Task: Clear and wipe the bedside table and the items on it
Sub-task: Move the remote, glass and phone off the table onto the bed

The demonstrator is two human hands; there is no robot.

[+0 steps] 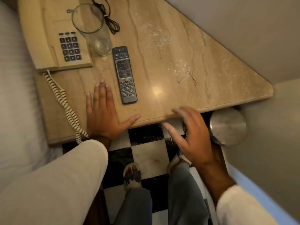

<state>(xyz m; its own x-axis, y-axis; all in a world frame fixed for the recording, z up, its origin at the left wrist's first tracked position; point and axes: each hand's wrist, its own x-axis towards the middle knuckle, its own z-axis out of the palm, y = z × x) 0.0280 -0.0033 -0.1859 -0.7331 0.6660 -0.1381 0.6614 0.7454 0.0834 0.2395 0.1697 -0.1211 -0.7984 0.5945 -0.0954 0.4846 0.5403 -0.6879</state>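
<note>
The beige marble bedside table (178, 65) carries a black remote control (124, 75) at its middle, an empty tall glass (95, 30) behind it, and a beige push-button telephone (65, 41) at the left with a coiled cord (65, 103). A thin black cable (110, 23) lies behind the glass. Pen-like scribbles and pale smears (180, 62) mark the right half of the top. My left hand (103, 112) rests flat and open on the table just left of the remote. My right hand (191, 135) hovers open at the front edge, holding nothing.
A round steel-lidded bin (228, 125) stands on the floor under the table's right corner. A white bed (14, 95) borders the left side, and a wall closes in at the right. Black-and-white checkered floor (147, 150) and my sandalled feet are below.
</note>
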